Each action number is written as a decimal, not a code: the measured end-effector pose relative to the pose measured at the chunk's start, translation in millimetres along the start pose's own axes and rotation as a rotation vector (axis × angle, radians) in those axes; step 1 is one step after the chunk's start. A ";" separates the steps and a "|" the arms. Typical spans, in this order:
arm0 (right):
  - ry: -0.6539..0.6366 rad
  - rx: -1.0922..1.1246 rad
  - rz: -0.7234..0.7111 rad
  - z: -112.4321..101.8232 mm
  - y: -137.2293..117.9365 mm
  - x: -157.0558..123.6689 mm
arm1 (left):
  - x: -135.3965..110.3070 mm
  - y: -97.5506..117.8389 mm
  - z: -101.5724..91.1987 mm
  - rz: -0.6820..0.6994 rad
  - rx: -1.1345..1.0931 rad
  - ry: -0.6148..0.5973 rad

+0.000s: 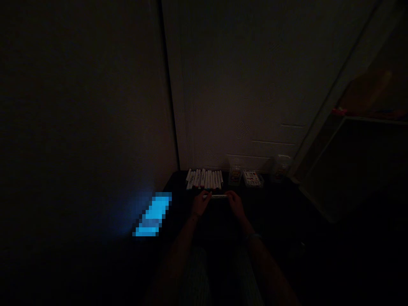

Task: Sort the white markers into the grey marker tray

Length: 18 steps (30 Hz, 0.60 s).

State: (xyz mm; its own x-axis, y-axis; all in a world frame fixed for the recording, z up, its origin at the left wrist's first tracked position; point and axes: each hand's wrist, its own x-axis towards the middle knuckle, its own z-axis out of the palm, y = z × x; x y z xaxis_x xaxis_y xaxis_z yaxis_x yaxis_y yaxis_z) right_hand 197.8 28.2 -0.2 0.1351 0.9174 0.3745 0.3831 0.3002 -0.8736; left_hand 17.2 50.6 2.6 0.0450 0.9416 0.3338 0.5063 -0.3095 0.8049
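Note:
In dim light, a slim white marker (219,196) lies level between my two hands, above the dark surface. My left hand (201,201) is closed on its left end, and my right hand (234,202) pinches the right end. Just beyond my hands, a row of several white markers (204,179) lies side by side. To the right of that row, a clear plastic container (235,176) with a label stands upright. Beside it sits a clear box (252,178) filled with small pale pieces or markers, too dark to make out.
Another clear container (281,168) stands at the back right by the wall. A glowing blue, blurred-out screen (153,215) lies on the left. A patterned wall (229,93) rises behind the surface, and a framed, shelf-like structure (350,119) is at the right.

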 end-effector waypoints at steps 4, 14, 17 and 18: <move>0.010 -0.008 -0.015 0.0 -1.0 0.0 | -0.4 2.3 -0.9 -0.031 0.002 -0.007; 0.005 -0.017 -0.007 -0.7 0.1 0.8 | -0.9 4.0 -1.8 -0.026 0.006 -0.009; -0.003 -0.013 -0.002 -1.3 -1.1 0.0 | -0.9 4.6 -1.5 -0.036 0.004 -0.004; -0.001 -0.010 -0.001 -1.3 -1.6 -0.2 | -1.0 5.2 -1.7 -0.039 0.000 -0.002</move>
State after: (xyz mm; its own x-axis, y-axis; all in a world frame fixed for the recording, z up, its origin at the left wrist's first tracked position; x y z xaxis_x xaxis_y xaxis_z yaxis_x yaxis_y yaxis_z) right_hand 198.3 27.2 1.5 0.1335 0.9175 0.3746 0.3926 0.2981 -0.8700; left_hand 18.4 47.9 7.3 0.0270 0.9531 0.3015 0.5081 -0.2728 0.8170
